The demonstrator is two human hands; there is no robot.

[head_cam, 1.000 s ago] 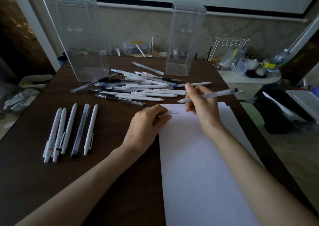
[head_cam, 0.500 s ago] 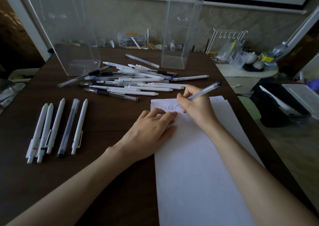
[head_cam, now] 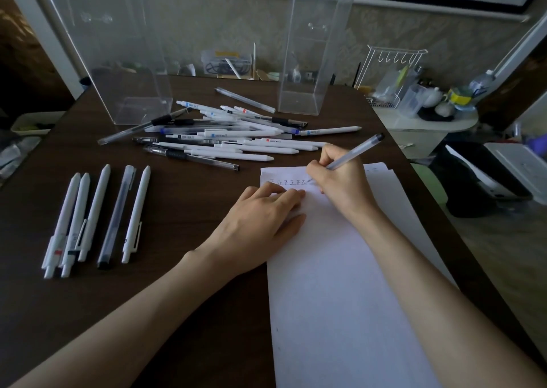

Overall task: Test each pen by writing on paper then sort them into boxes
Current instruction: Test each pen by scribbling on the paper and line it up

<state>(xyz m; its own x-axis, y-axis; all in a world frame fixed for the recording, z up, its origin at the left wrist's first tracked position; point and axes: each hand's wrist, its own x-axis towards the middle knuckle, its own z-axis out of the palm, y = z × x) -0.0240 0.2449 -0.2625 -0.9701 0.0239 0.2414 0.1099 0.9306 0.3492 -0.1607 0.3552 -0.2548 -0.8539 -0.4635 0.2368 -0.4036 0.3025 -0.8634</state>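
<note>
**Pen tip on the sheet, other hand holding the paper flat**

I watched my right hand (head_cam: 340, 180) curled around a translucent pen (head_cam: 352, 152), thumb and first fingers pinching the barrel low near the tip. The wrist sat on the paper (head_cam: 340, 284), the forearm running back toward the lower right corner of the view. The pen leaned up and to the right, its dark capped end highest, and its tip touched the sheet at the right end of a short row of written marks (head_cam: 288, 182) near the paper's top edge.

My left hand (head_cam: 260, 218) lay palm down, fingers together and nearly straight, pressing on the upper left part of the sheet just below the marks. It held nothing. Its forearm crossed the dark worktop (head_cam: 177, 284) from the lower left.

Beyond the hands, a loose pile of pens (head_cam: 231, 138) lay across the middle of the worktop, mostly white with a few clear and black-gripped ones. To the left, well apart from the pile, five pens (head_cam: 97, 218) lay side by side in a row. Two tall clear boxes stood at the far side: the left box (head_cam: 118, 61) wide, the right box (head_cam: 313, 47) narrower. I saw no pens inside either.
</note>
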